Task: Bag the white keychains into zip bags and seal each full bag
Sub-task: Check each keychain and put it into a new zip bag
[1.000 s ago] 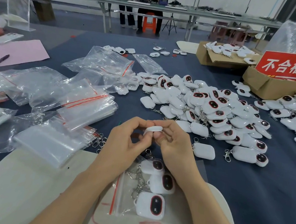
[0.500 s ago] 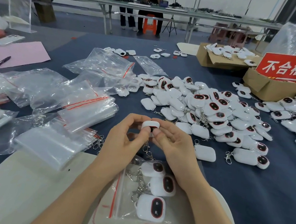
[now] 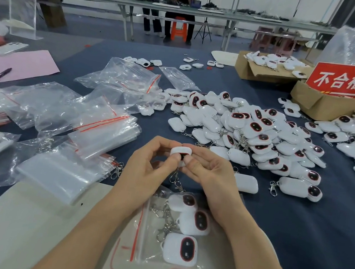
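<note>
As fingers pinch it, the keychain looks rounded.

Glossy plastic, thin film and bright metal on matt cloth.

The keychain I held was smooth white plastic with a glossy dark face rimmed in red, and its chain was shiny silver metal. The zip bag under my wrists was clear, crinkled plastic film with a red strip, as was the stack of empty bags, which caught the light. The tabletop wore matt dark-blue cloth. The board nearest me looked pale, smooth and matt. The box was plain brown cardboard and the pink sheet was flat matt paper.
</note>
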